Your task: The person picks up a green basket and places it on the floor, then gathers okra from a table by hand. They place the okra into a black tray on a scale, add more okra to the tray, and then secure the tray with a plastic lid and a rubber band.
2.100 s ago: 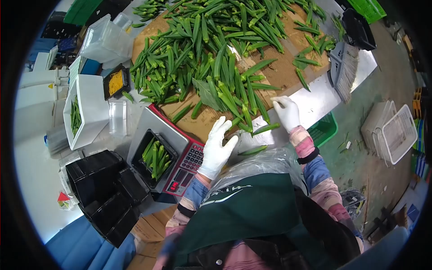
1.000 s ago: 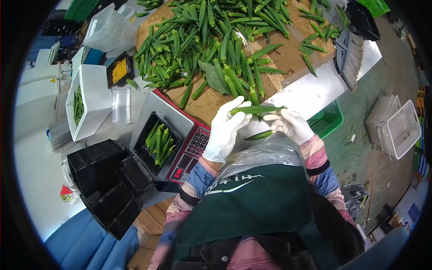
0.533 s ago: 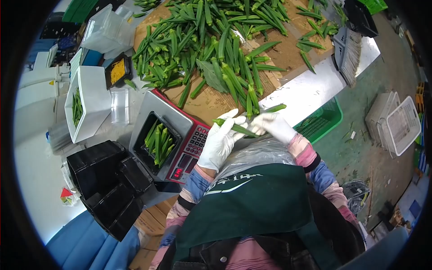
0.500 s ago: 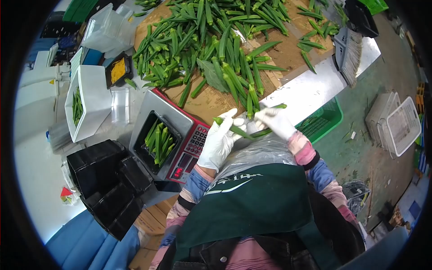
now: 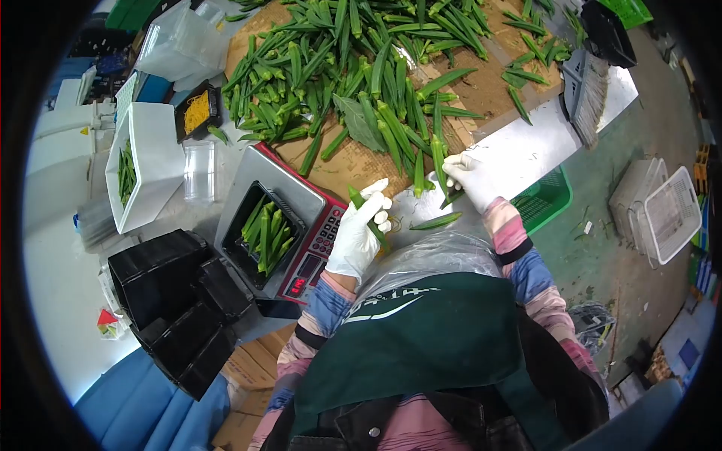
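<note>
My left hand [image 5: 359,237], in a white glove, is closed around a green okra pod [image 5: 356,198], whose tip shows above the fingers. My gloved right hand [image 5: 471,181] has its fingers bent at the pile's near edge, pinching an okra pod [image 5: 438,159]; the fingertips partly hide the contact. A darker pod [image 5: 451,199] shows just below those fingers. Between my hands, one loose pod [image 5: 436,222] lies on the metal surface. A large okra pile [image 5: 323,83] covers the cardboard ahead. Left of my left hand, a black tray of okra [image 5: 291,213] sits on a red-edged digital scale [image 5: 320,197].
Empty black trays [image 5: 162,278] are stacked at lower left. A white bin [image 5: 154,169] holds okra, and a small black tray with yellow bands [image 5: 197,113] stands behind it. At right are a brush [image 5: 587,98], a green basket [image 5: 553,199] and white baskets [image 5: 669,214].
My right hand has moved up to the pile's edge and away from my left hand. One pod that lay between the hands now rests apart on the surface. My left hand has tilted its pod more upright.
</note>
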The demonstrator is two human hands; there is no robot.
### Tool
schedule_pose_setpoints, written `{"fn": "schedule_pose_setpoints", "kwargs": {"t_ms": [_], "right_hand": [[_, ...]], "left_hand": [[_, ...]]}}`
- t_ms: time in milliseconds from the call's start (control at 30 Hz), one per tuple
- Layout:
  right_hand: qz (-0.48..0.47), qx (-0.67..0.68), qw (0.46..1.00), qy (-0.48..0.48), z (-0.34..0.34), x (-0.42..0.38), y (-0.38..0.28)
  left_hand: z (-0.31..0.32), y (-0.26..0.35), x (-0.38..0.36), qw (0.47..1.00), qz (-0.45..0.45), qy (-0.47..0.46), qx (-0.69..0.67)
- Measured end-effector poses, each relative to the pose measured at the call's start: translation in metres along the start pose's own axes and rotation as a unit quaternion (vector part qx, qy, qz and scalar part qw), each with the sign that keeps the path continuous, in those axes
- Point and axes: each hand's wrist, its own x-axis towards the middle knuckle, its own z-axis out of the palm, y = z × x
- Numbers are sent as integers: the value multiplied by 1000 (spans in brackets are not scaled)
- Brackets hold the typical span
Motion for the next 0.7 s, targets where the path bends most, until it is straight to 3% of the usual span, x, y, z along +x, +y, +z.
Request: {"fn": "schedule_pose_setpoints", "kwargs": {"t_ms": [100, 200, 300, 400, 433, 467, 533, 567, 633, 700], "right_hand": [[-20, 200, 972, -126, -14, -10, -2], [37, 281, 950, -132, -10, -27, -18], [44, 280, 951, -126, -4, -33, -17], [24, -16, 988, -152, 6, -46, -26], [-18, -43, 985, -169, 20, -50, -27], [25, -44, 981, -188, 28, -54, -30], [13, -42, 986, -164, 34, -47, -19], [-62, -179, 979, -76, 33, -43, -16], [-203, -432, 873, 102, 29, -32, -9], [-260, -515, 807, 124, 21, -19, 1]], "left_hand": [[0, 0, 3, 1000, -5, -14, -8], [-2, -2, 5, 999, -13, -40, -19], [-6, 0, 10, 996, -29, -81, -20], [15, -2, 4, 998, -53, -21, -9], [16, -5, 4, 997, -67, -37, -12], [17, -7, 3, 995, -80, -54, -14], [13, -12, 2, 993, -93, -70, -20], [8, -16, 4, 993, -91, -69, -24], [12, -13, 1, 995, -81, -51, -31], [0, -15, 3, 997, -60, -33, -27]]}}
